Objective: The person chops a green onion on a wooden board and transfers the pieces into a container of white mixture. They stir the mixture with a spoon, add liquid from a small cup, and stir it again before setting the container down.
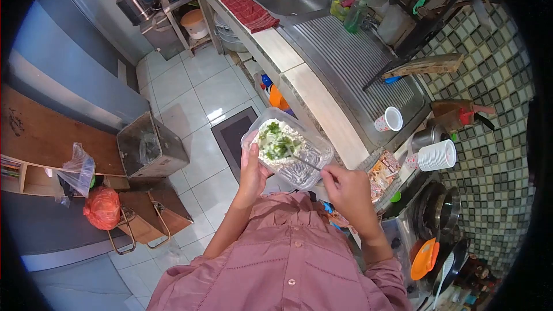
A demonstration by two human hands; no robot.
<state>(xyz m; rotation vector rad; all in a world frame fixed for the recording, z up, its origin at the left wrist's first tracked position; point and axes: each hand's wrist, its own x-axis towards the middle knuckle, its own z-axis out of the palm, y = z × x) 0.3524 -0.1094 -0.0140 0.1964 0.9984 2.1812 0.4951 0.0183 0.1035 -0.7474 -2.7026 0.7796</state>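
Two hands are at work before us, and between them, held up just left of the counter point(322, 120), is a clear container point(321, 148). Our left hand point(252, 177) grips its near left side, the thumb by the rim and the other fingers partly hidden behind the wall. Our right hand point(348, 193) is closed around the handle of a thin utensil point(307, 163); the working end is buried, so we cannot tell a spoon from a fork.

We judge the tub light, with thin walls that would flex if squeezed hard, and perhaps slippery where powder coats them. We would take hold low on a side with fingers spread beneath, since the load is gathered toward the left end and could tip it. The utensil should be stiff and is best held near the end of its handle.

The tub is rectangular, with rounded corners and see-through walls. A white, floury mixture point(294, 133) and chopped greens point(280, 145) fill its left part; the right part shows only a thin whitish smear.
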